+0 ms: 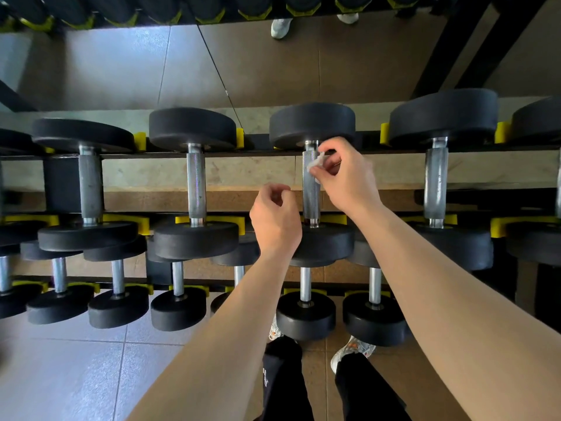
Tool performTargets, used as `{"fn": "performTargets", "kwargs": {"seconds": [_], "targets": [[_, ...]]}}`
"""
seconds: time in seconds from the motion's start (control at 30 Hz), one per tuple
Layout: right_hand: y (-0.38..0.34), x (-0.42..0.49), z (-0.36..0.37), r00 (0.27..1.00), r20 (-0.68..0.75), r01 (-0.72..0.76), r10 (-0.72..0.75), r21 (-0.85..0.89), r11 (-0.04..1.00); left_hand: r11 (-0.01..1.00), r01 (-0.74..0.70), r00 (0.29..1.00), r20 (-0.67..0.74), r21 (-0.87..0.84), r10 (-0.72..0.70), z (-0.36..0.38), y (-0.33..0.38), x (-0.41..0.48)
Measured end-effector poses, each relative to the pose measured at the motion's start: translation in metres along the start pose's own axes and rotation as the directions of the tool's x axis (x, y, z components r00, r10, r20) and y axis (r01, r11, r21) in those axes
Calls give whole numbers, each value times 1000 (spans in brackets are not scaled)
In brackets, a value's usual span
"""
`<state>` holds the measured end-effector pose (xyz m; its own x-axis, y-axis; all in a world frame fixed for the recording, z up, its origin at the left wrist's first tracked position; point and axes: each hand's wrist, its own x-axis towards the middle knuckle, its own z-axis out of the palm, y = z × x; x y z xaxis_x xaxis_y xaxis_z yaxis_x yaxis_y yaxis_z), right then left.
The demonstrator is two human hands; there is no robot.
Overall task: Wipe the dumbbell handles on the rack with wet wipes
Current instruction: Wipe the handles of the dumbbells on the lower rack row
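**Foreground.** The person's dark trousers (pixel 282 387) and pale shoes (pixel 352 352) are standing on a brown floor (pixel 403 378), which is meeting grey tiles to the left. Two bare forearms are reaching forward from the lower edge. Beneath them, the lower tier of the rack (pixel 258 141) is carrying a row of small dumbbells (pixel 305 314). Each is lying front to back on yellow cradles (pixel 305 290).

**Middle.** The left hand (pixel 274 221) is hovering just left of the near end of the handle (pixel 311 197). Its fingers are curling loosely inward with nothing showing in them. Whether it is touching the handle cannot be told.

The right hand (pixel 344 174) is sitting farther up the same handle. Its fingers and thumb are pinching a crumpled white wipe (pixel 315 162) and holding it against the handle's right side, near the far head. The handle is knurled steel and is lying on the upper tier between two black heads. It is part of the third of the four large dumbbells showing in full there.

**Background.** Behind the rack, a mirror (pixel 115 68) is reflecting floor tiles, a pale shoe (pixel 280 27) and a row of dark weights along the top edge.
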<state>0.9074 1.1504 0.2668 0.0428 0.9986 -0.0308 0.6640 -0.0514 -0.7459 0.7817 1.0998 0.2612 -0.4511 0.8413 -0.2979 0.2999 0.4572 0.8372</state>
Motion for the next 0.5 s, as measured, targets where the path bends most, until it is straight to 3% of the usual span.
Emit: {"fn": "performTargets", "kwargs": {"seconds": [0.13, 0.3, 0.37, 0.5], "targets": [[-2, -8, -5, 995, 99, 8, -1, -66, 998, 1000, -1, 1000, 11, 4, 1, -1, 0, 1], [10, -43, -12, 919, 381, -80, 102, -72, 994, 1000, 3, 1000, 22, 6, -3, -2, -1, 2], [11, -40, -10, 929, 356, -79, 97, -64, 995, 1000, 4, 1000, 22, 10, -5, -1, -1, 2], [4, -22, -2, 992, 117, -46, 45, 4, 999, 1000, 8, 999, 31, 0, -8, -2, 1, 2]]}}
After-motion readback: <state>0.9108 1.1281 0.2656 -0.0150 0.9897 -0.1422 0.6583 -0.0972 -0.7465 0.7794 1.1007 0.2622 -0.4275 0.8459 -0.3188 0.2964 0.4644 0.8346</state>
